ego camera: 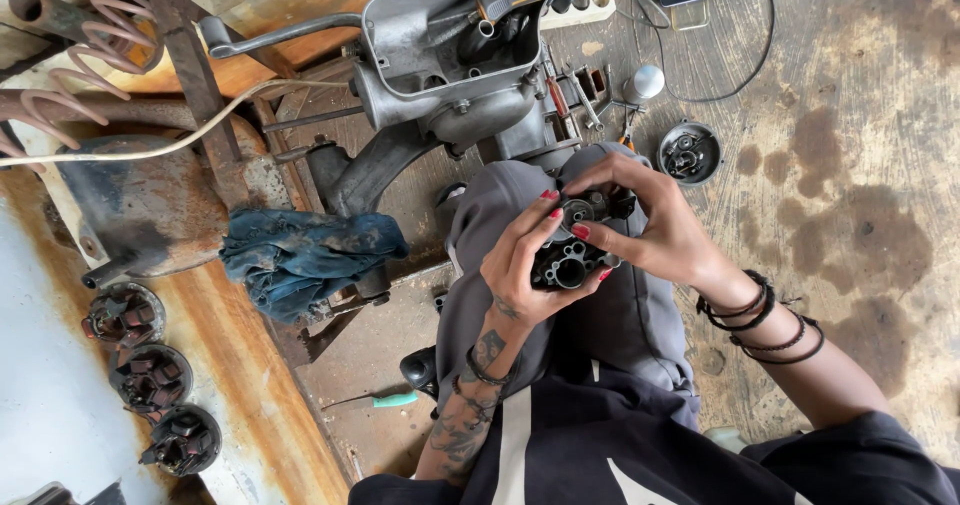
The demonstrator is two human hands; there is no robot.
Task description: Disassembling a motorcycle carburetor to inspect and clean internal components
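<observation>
My left hand (525, 260) cradles the black brush-holder plate (572, 255) over my lap, grip closed around its lower edge. My right hand (640, 220) pinches its upper part from 2 o'clock.

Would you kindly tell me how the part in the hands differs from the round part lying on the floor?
The black part is gripped by both the left hand and right hand over the lap; the round part lies untouched on the floor. The held one looks blocky, the other circular. Both are dark metal.
</observation>
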